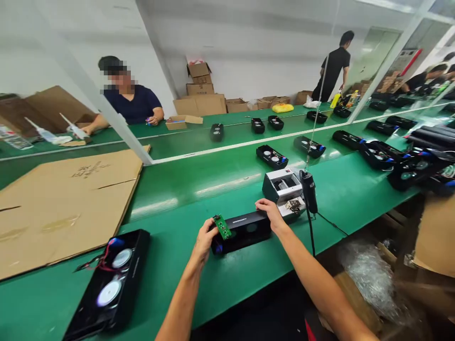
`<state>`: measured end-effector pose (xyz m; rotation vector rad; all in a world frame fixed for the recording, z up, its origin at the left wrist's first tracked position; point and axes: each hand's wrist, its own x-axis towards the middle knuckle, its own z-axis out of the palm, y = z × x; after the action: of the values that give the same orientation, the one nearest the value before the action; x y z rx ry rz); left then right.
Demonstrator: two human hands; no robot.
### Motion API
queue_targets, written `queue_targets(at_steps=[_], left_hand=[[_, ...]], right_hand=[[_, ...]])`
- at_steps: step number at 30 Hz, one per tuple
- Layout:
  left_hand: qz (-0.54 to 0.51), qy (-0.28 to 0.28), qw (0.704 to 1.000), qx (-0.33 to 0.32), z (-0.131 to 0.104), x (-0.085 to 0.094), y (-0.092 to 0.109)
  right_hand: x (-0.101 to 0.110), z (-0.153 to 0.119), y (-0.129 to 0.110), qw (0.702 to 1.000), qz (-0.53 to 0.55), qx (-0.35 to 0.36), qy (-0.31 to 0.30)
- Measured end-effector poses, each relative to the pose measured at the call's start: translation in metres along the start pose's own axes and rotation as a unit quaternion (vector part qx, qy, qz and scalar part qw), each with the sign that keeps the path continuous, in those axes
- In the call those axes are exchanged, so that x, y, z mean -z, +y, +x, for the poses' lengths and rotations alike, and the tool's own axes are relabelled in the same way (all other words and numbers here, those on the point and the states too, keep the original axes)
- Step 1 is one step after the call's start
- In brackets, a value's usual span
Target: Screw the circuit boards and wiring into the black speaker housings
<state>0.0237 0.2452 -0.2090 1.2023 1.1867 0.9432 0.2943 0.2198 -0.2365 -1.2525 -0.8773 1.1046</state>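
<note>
A black speaker housing [254, 231] with white lettering lies on the green bench just in front of me. At its left end, my left hand [203, 241] is closed on a small green circuit board [222, 227], tilted over the housing's edge. My right hand [270, 214] grips the housing's right end, with its fingers over the top edge. Right behind that hand stands a grey-and-white bench device [283, 184]. A black electric screwdriver [310, 192] hangs beside the device. To the left rests another open speaker housing [122, 284], showing two round drivers and red wires.
A flat cardboard sheet [67, 199] covers the left of the bench. More speaker housings [272, 156] sit along the green line and pile up at the right. Across from me a person [133, 102] works seated; another person [334, 71] stands farther back. Plastic wrap [369, 270] lies below right.
</note>
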Motion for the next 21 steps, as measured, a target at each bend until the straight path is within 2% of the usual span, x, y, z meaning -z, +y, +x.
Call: queue_targets(at_steps=[5,10,15,21], left_hand=[[-0.047,0.009,0.999,0.002,0.004,-0.006,-0.009],[-0.070,0.013,0.997,0.008,0.023,-0.010,-0.012],[-0.062,0.017,0.998,0.012,0.040,-0.013,-0.012],[-0.035,0.026,0.999,-0.006,0.044,-0.011,-0.013]], right_hand=[[0.006,-0.009,0.005,1.000,-0.001,0.009,0.020],[0.002,-0.009,0.011,0.999,-0.007,0.033,0.027],[0.003,-0.007,0.023,0.997,-0.057,0.048,0.026],[0.003,-0.005,0.029,0.993,-0.092,0.057,0.044]])
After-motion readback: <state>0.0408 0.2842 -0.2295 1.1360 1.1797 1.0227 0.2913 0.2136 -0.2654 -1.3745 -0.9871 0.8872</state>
